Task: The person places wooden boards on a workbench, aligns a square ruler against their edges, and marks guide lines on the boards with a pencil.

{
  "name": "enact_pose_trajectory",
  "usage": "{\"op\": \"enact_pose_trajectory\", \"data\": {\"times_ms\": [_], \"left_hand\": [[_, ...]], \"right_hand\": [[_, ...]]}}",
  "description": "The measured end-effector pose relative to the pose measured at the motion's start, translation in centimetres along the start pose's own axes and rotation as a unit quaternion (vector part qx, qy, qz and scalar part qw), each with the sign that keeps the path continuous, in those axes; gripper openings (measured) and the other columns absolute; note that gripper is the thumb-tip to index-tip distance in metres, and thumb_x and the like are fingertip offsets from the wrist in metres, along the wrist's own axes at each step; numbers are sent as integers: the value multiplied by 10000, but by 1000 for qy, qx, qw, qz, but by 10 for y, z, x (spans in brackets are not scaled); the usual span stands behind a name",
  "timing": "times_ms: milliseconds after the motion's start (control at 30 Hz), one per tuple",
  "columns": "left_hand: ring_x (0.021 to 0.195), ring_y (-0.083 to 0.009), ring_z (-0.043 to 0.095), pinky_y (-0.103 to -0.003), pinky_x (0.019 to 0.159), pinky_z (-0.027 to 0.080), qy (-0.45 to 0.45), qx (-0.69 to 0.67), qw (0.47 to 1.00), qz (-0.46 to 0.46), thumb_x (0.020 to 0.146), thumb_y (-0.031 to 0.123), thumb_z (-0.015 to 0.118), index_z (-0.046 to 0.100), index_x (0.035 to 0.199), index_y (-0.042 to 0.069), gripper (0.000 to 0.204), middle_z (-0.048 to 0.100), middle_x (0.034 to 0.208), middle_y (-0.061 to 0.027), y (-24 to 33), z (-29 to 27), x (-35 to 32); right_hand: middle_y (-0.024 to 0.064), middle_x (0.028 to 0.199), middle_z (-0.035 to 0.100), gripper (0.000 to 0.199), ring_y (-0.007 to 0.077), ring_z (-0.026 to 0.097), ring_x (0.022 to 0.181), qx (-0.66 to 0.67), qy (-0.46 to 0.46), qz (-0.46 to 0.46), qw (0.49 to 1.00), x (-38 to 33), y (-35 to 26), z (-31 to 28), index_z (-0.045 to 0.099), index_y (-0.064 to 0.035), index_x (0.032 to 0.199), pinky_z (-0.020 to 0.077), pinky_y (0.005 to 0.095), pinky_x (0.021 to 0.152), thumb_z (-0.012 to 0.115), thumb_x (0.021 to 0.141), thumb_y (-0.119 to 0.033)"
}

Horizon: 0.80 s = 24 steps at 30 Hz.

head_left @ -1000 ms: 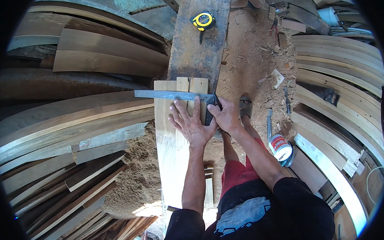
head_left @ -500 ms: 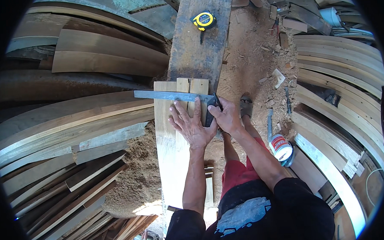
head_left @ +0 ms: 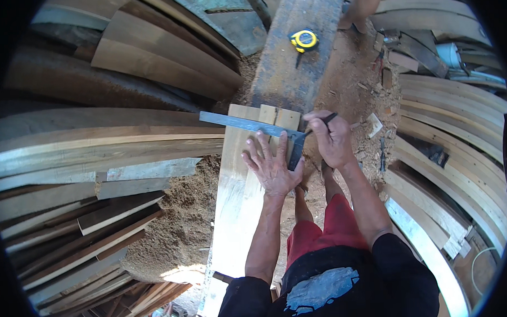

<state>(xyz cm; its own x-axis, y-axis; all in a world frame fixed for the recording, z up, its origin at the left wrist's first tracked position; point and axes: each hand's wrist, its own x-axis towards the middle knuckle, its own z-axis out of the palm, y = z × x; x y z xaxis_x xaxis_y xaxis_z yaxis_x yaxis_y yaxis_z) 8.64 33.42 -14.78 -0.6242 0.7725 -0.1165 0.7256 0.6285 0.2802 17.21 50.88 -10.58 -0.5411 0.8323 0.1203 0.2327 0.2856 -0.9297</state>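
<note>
My left hand (head_left: pixel 276 171) lies with fingers spread over pale wooden boards (head_left: pixel 237 164) set side by side. Its fingertips reach the carpenter's square (head_left: pixel 244 123), whose metal blade crosses the boards near their far end. The dark stock (head_left: pixel 295 151) of the square runs down along the boards' right side, beside my left thumb. To the right, my right hand (head_left: pixel 334 144) pinches a slim dark pen (head_left: pixel 328 119), tilted, its lower end close to the square's corner. Whether the pen touches wood I cannot tell.
A yellow and black tape measure (head_left: pixel 304 41) rests on the worn plank bench (head_left: pixel 284 73) beyond the boards. Stacked lumber (head_left: pixel 113 135) fills the left, and more planks (head_left: pixel 452 95) line the right. Sawdust and wood scraps cover the ground. Part of another person (head_left: pixel 365 3) shows at the top.
My right hand has drawn away from the square's stock to the right, and the pen has swung from nearly upright to a slant. My left hand keeps its place on the square.
</note>
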Motion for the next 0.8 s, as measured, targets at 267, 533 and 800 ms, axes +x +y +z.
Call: {"op": "enact_pose_trajectory", "data": {"times_ms": [267, 533, 800], "left_hand": [[1617, -519, 53, -708, 1263, -40, 11, -42, 999, -9, 738, 602, 791, 583, 1547, 207, 924, 224, 1739, -264, -6, 9, -5], [1630, -503, 27, -723, 1258, -38, 30, -63, 998, -9, 767, 653, 755, 604, 1536, 260, 877, 205, 1751, -251, -4, 11, -7], [1616, -512, 74, -713, 1259, -17, 7, -50, 999, -13, 707, 531, 814, 556, 1566, 307, 925, 241, 1735, -257, 0, 0, -1]], "right_hand": [[176, 1087, 788, 215, 348, 737, 1034, 53, -238, -38, 969, 51, -10, 94, 789, -26, 1118, 556, 430, 961, 726, 971, -169], [186, 1021, 772, 216, 353, 743, 980, 20, -325, -49, 944, 80, -16, 104, 779, -8, 1098, 570, 430, 897, 712, 996, -185], [161, 958, 759, 147, 388, 708, 964, -59, -370, -102, 922, 72, -1, 1, 761, -41, 975, 555, 476, 897, 701, 940, -170]]}}
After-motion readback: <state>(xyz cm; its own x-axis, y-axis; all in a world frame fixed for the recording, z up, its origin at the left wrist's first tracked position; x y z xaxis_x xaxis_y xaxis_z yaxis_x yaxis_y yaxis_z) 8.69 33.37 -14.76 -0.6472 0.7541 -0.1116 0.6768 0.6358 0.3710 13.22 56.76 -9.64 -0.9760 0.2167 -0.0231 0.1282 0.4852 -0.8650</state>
